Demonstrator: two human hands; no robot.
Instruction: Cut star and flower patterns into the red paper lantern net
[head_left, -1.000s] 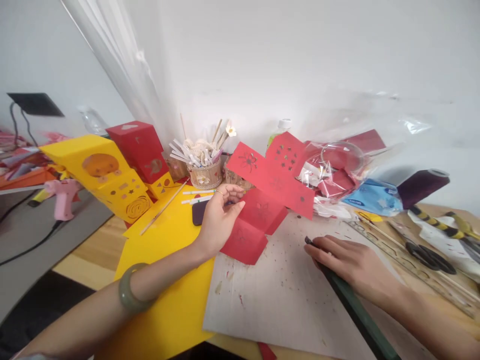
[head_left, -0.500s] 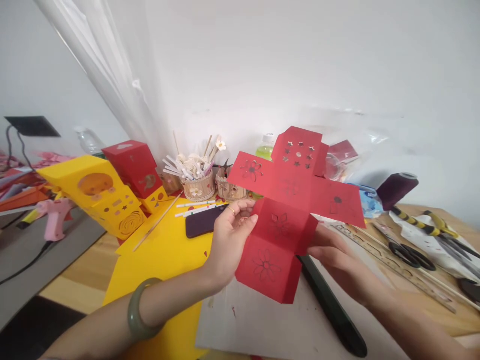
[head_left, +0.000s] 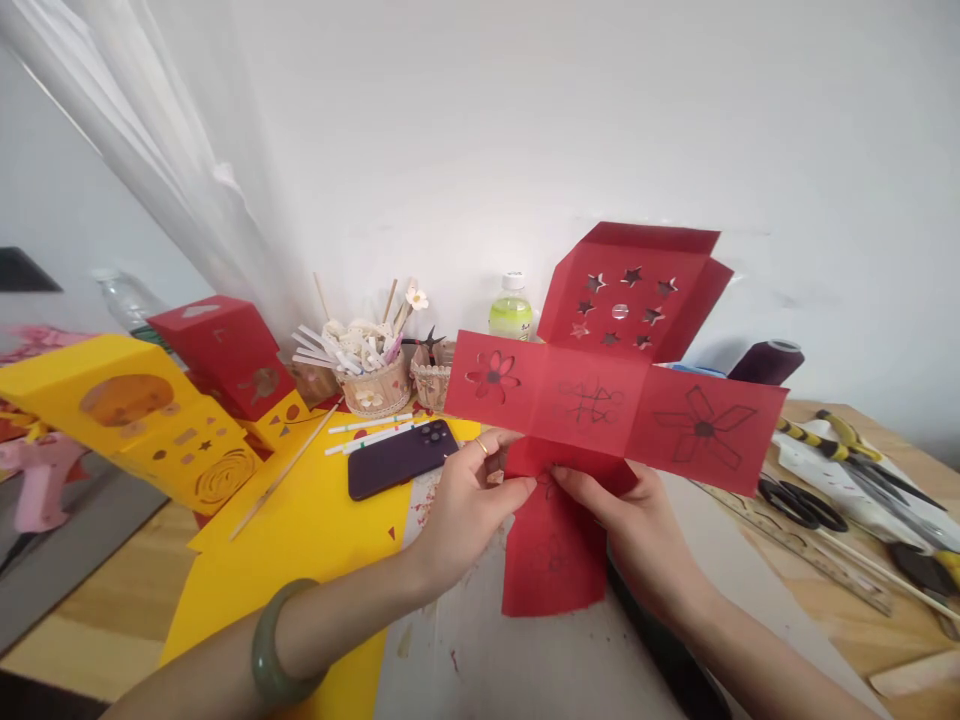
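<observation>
A red paper box cutout (head_left: 589,390), unfolded into a cross with creased panels, is held up above the grey board. Stars are cut through its top panel and a flower through the left one; the middle and right panels carry drawn outlines. My left hand (head_left: 469,505) pinches the lower left edge between thumb and fingers. On the other side my right hand (head_left: 645,525) grips the same strip, thumb in front and fingers behind. The lower panels tilt away and lie in shade, so their drawings show only faintly.
Yellow paper (head_left: 292,560) lies at left beneath a dark phone (head_left: 401,460) and thin white sticks. Yellow (head_left: 135,420) and red (head_left: 225,350) paper boxes stand beyond. A pink glue gun (head_left: 45,480) sits far left. Black scissors (head_left: 802,503) and a ruler (head_left: 795,545) lie right. Behind stands a bottle (head_left: 511,310).
The cutout has turned so its upper panels face me more, and its lower panels have bent back. My right hand has moved in to the lower strip, its thumb now in front.
</observation>
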